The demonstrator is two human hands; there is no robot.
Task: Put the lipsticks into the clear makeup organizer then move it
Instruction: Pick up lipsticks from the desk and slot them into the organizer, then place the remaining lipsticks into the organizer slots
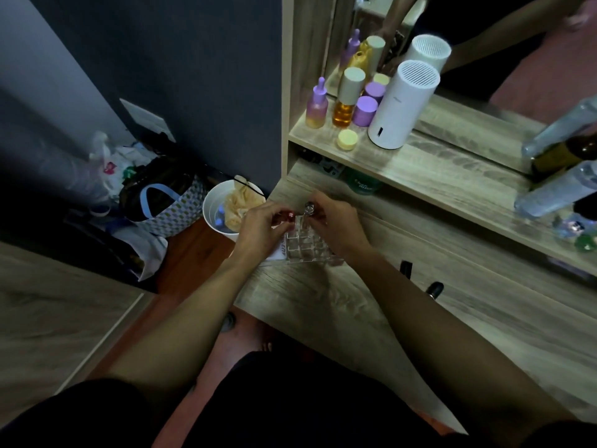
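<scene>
Now, mid-frame: left hand (262,228) pinching a red lipstick (286,215), right hand (334,222) pinching a silver-capped lipstick (309,209), both over the clear organizer (308,245) on the desk (371,318).

Clear organizer (308,245), red lipstick (287,215) (purple jars (365,110)).

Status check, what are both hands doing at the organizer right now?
Left hand holds red lipstick over clear organizer. Right hand lowers silver-capped lipstick at its back row. Two dark lipsticks wait on desk.
</scene>
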